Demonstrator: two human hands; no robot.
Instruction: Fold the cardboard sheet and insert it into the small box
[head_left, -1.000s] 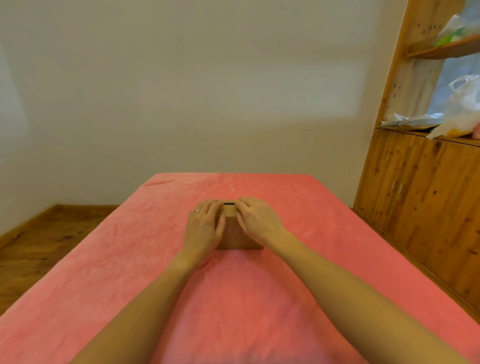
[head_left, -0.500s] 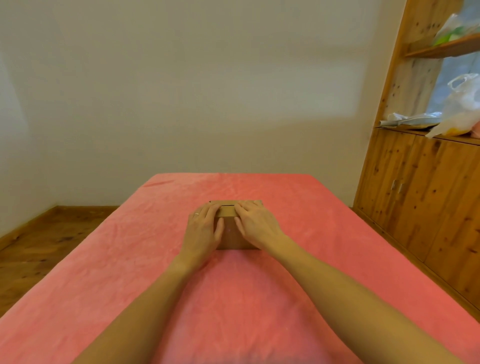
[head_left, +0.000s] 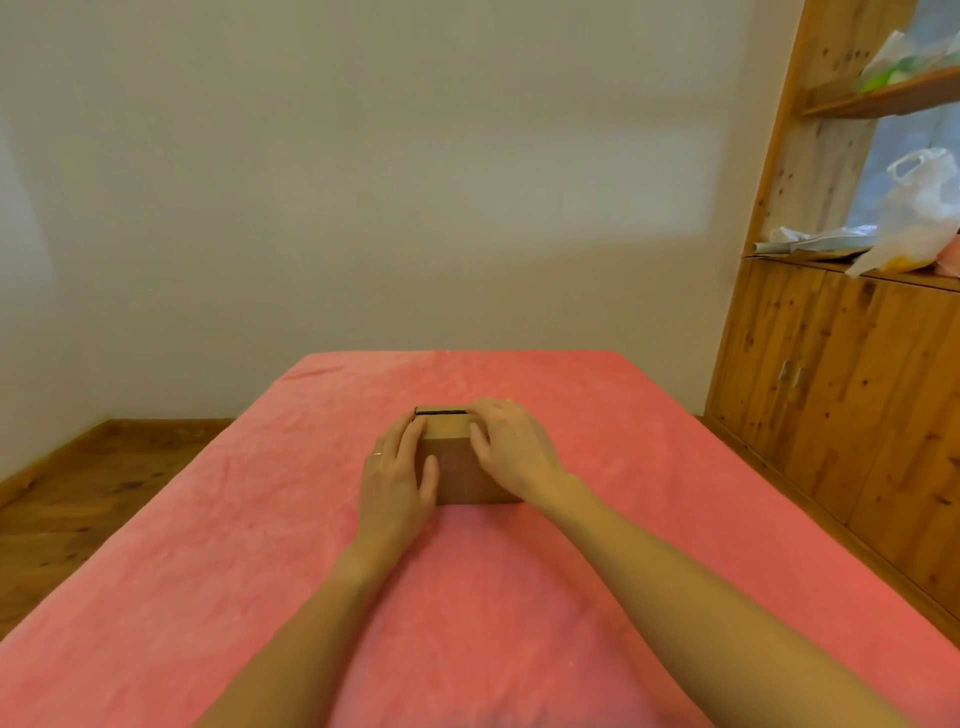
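A small brown cardboard box (head_left: 457, 475) stands on the pink cloth in the middle of the table. A dark slit runs along its far top edge. My left hand (head_left: 397, 478) lies flat against the box's left side, thumb on the front face. My right hand (head_left: 511, 449) rests on the top right of the box, fingers curled over it. The cardboard sheet is hidden; I cannot tell whether it is inside the box.
The pink cloth (head_left: 467, 597) covers the whole table. A wooden cabinet (head_left: 852, 395) stands along the right, with plastic bags (head_left: 919, 218) on its counter and a shelf above. Wooden floor (head_left: 88, 493) lies to the left, a plain wall behind.
My left hand has slid off the top of the box to its left side. More of the box's top and its dark far slit show between the hands.
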